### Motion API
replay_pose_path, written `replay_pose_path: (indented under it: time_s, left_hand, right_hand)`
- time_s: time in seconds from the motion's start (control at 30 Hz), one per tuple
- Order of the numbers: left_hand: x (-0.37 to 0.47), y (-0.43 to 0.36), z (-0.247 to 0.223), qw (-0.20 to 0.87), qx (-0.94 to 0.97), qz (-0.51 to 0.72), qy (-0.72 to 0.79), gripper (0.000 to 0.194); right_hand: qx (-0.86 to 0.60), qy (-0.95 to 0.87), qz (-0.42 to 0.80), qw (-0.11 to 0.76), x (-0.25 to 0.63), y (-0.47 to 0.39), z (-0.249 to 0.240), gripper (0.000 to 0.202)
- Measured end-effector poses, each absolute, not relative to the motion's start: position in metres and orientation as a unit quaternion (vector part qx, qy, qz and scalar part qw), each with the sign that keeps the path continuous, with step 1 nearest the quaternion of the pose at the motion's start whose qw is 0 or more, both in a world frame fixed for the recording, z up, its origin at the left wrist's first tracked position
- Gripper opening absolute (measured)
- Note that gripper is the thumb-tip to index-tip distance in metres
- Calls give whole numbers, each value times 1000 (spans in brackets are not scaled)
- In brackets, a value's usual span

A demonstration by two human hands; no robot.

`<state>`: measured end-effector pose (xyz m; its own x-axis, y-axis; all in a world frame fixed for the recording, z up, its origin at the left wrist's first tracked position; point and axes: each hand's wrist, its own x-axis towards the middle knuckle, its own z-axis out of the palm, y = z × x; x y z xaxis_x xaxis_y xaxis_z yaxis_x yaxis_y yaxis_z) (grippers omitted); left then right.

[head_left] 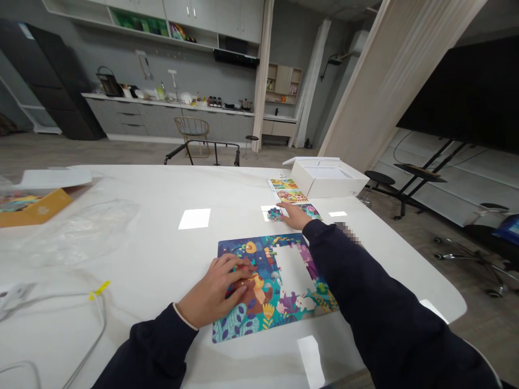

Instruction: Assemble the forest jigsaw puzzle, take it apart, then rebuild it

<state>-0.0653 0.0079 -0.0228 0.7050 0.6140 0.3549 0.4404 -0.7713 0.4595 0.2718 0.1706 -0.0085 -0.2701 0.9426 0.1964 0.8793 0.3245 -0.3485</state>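
Observation:
A colourful jigsaw puzzle lies flat on the white table, with a white gap right of its middle where the bare surface shows. My left hand rests on the puzzle's left part, fingers apart and holding nothing. Beyond the puzzle, my right hand reaches out to a small cluster of loose puzzle pieces, its fingertips at their right edge. Whether a piece is between those fingers is too small to tell. Picture cards lie just behind that hand, partly covered by it.
An open white box stands at the back right of the table. On the left are a yellow box, crumpled clear plastic and a white cable with a yellow tie. A chair stands behind the table.

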Motion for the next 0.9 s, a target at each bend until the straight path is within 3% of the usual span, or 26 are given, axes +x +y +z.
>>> replay_pose_path:
  time_s: [0.23, 0.43, 0.67, 0.9]
  left_hand:
    - [-64, 5, -15, 187, 906, 250, 287, 26]
    - [-63, 5, -16, 186, 903, 253, 292, 23]
    - [-63, 5, -15, 176, 909, 250, 285, 24]
    - [-63, 4, -17, 175, 912, 240, 282, 29]
  right_hand:
    - [-573, -791, 81, 198, 275, 193, -32, 45]
    - [-546, -796, 75, 251, 276, 189, -15, 41]
    - [-493, -815, 101, 288, 271, 105, 26, 32]
    - [-435, -846, 171, 255, 272, 36, 1, 33]
